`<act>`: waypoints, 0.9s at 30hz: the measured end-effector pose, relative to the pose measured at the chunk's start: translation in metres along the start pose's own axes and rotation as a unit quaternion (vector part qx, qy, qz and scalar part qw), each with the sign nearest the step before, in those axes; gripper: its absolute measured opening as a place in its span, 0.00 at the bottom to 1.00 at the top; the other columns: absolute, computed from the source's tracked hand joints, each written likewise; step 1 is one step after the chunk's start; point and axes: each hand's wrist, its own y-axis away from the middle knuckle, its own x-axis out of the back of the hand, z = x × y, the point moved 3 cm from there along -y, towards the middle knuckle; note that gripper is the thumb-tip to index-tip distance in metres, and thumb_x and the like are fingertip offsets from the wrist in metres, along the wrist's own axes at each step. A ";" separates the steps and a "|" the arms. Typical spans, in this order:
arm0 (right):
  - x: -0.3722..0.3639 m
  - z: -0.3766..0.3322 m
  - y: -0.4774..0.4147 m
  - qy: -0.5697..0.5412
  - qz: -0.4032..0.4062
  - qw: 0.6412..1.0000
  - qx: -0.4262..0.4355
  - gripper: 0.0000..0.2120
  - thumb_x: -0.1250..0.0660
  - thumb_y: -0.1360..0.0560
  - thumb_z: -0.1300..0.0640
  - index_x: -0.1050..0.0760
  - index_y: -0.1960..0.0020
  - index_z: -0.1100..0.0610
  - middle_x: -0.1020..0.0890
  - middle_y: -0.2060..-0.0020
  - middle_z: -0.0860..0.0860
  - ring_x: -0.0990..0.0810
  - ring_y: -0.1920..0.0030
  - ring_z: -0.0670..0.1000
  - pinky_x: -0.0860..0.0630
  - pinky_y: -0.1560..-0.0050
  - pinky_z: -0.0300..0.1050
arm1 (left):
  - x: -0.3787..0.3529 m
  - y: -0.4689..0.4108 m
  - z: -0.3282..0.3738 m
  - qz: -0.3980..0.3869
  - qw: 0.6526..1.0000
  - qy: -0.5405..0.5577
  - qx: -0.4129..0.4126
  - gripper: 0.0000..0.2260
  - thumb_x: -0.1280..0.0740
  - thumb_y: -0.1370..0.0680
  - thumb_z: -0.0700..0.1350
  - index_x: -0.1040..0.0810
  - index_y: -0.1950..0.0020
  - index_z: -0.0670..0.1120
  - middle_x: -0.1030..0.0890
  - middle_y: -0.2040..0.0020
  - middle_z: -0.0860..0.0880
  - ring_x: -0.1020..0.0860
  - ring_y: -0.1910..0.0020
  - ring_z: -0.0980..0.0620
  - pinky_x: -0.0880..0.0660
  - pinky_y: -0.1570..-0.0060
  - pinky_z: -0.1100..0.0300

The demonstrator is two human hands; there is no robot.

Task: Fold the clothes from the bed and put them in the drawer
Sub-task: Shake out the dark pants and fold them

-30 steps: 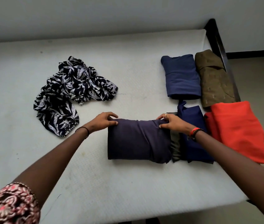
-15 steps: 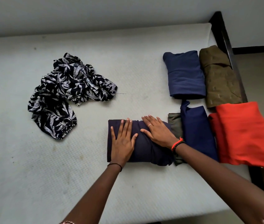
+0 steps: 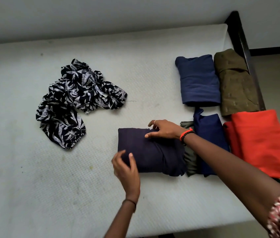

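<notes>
A folded dark purple garment point(image 3: 153, 152) lies on the white mattress point(image 3: 50, 186) near its front edge. My right hand point(image 3: 165, 130) rests on the garment's far edge, thumb flat along the top and fingers spread loosely. At the garment's near left corner hovers my left hand point(image 3: 127, 169), slightly blurred, its fingers loosely curled and holding nothing. A crumpled black-and-white leaf-print garment point(image 3: 77, 100) lies unfolded to the left. No drawer is in view.
Folded clothes sit at the right: a blue one point(image 3: 199, 81), an olive one point(image 3: 235, 83), a red one point(image 3: 259, 143), a navy one point(image 3: 209, 134) and a grey-green one point(image 3: 189, 155) under my right arm. The dark bed frame point(image 3: 244, 42) runs along the right edge.
Both hands were pressing flat on the purple garment. My left hand has lifted off toward the near left corner and my right hand has shifted to the far edge.
</notes>
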 end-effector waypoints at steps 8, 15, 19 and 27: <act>-0.010 0.004 -0.018 -0.021 -0.064 0.997 -0.028 0.33 0.30 0.36 0.31 0.30 0.39 0.49 0.24 0.41 0.49 0.25 0.44 0.50 0.28 0.40 0.47 | -0.034 0.074 -0.016 -0.224 0.795 0.327 0.458 0.28 0.34 0.28 0.61 0.32 0.31 0.53 0.28 0.35 0.57 0.31 0.34 0.55 0.37 0.32 0.55; -0.017 0.009 -0.004 -0.111 -0.041 0.992 -0.054 0.29 0.31 0.33 0.34 0.26 0.40 0.50 0.21 0.44 0.48 0.24 0.46 0.49 0.28 0.43 0.44 | -0.046 0.035 -0.001 -0.150 0.791 0.403 0.436 0.35 0.24 0.39 0.61 0.26 0.34 0.53 0.20 0.39 0.54 0.22 0.40 0.53 0.30 0.35 0.51; -0.030 0.014 0.020 -0.267 -0.060 0.958 -0.084 0.28 0.29 0.35 0.33 0.21 0.44 0.51 0.17 0.48 0.47 0.18 0.49 0.47 0.24 0.41 0.48 | -0.030 0.020 0.011 -0.205 0.783 0.418 0.413 0.21 0.31 0.26 0.50 0.25 0.35 0.46 0.19 0.40 0.47 0.21 0.41 0.48 0.29 0.36 0.46; -0.052 0.016 0.094 -0.613 -0.074 0.776 -0.130 0.12 0.36 0.23 0.49 0.24 0.45 0.56 0.15 0.54 0.49 0.16 0.54 0.47 0.21 0.53 0.39 | -0.008 -0.008 0.039 -0.362 0.788 0.291 0.405 0.20 0.28 0.30 0.47 0.22 0.40 0.41 0.18 0.45 0.43 0.19 0.45 0.44 0.27 0.38 0.46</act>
